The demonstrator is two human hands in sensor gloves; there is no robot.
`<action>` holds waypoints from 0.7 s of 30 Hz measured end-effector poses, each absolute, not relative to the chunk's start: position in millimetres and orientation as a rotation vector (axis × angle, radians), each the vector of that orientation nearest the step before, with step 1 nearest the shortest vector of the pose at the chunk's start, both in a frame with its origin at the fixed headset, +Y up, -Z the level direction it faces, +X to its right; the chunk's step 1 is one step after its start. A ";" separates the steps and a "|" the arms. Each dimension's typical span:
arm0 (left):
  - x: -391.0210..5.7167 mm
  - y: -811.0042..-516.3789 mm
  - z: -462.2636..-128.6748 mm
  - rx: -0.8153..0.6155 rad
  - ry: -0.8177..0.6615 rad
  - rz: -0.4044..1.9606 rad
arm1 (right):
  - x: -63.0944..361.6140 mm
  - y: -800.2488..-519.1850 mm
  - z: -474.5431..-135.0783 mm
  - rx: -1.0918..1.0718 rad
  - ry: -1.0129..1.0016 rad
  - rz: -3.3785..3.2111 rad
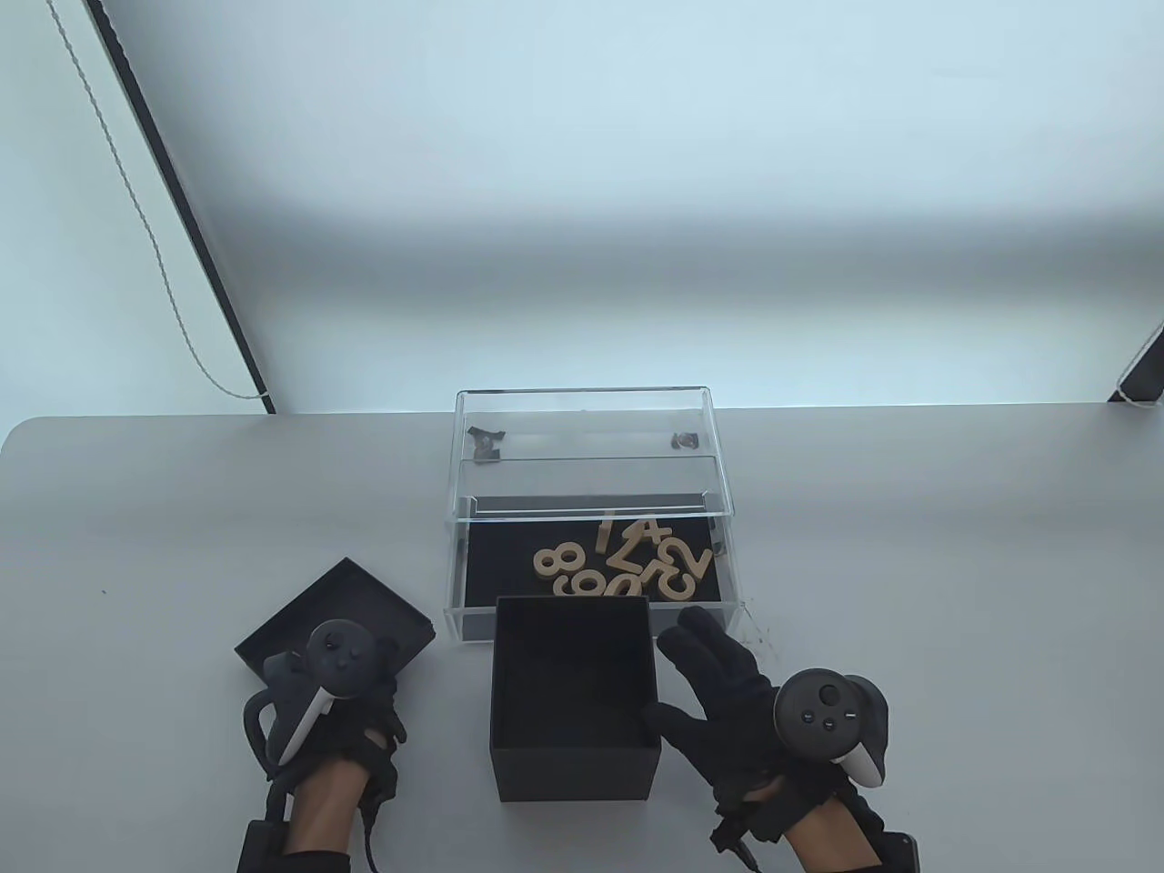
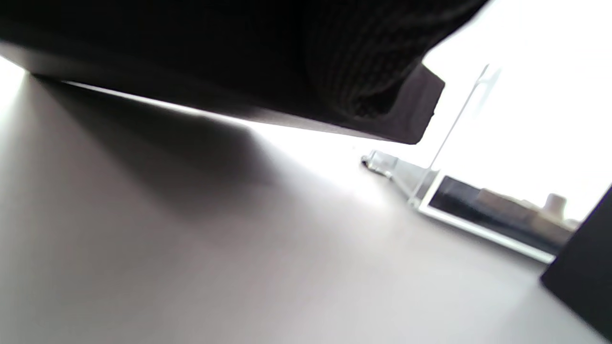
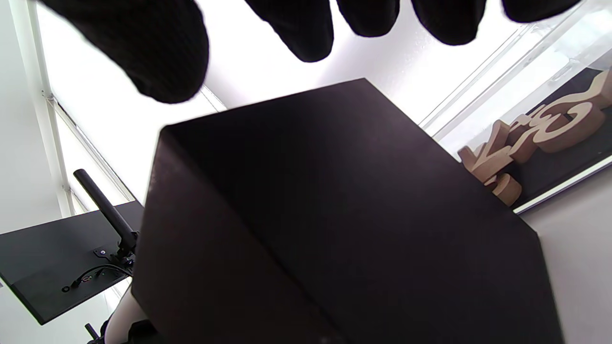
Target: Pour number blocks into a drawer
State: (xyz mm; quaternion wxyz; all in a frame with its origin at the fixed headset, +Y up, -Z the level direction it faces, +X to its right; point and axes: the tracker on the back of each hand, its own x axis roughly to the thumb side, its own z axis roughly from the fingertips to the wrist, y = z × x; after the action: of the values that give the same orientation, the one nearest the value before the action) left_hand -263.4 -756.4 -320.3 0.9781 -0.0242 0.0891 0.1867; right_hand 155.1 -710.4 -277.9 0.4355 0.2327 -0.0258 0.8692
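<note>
Several wooden number blocks point(image 1: 627, 564) lie in the pulled-out clear drawer point(image 1: 496, 564) with a black floor. An open black box point(image 1: 573, 755) stands upright just in front of the drawer, and I see no blocks inside it. My right hand point(image 1: 691, 673) is beside the box's right wall with its fingers spread and holds nothing. In the right wrist view its fingertips point(image 3: 162, 57) hang apart above the box point(image 3: 334, 229), with the blocks point(image 3: 540, 134) behind. My left hand point(image 1: 336, 673) holds the black lid point(image 1: 355, 605) at the left. In the left wrist view the lid point(image 2: 287, 114) is raised off the table.
The clear acrylic case point(image 1: 582, 427) that houses the drawer stands behind it. The grey table point(image 1: 136, 546) ends in a back edge with a white wall beyond. A black stand point(image 3: 110, 215) shows in the right wrist view.
</note>
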 end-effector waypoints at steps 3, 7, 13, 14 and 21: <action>-263.9 -743.2 -316.3 0.020 0.163 0.441 | 155.4 -712.4 -278.8 0.569 -0.052 2.162; -266.4 -724.1 -309.7 0.116 0.147 0.558 | 155.0 -713.6 -278.9 0.565 -0.041 2.165; -272.3 -696.7 -296.8 0.271 0.103 0.762 | 154.2 -713.1 -278.4 0.562 -0.033 2.165; -273.4 -692.7 -294.7 0.297 0.097 0.817 | 154.2 -713.1 -278.4 0.562 -0.033 2.165; -277.7 -676.2 -285.6 0.418 0.004 1.144 | 152.4 -713.0 -278.2 0.568 -0.027 2.166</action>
State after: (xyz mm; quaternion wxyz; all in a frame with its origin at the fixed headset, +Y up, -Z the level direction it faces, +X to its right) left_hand -277.7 -676.2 -285.6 0.8202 0.1961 0.0017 0.5373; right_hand 152.4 -713.0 -278.2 0.4360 0.2281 -0.0107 0.8705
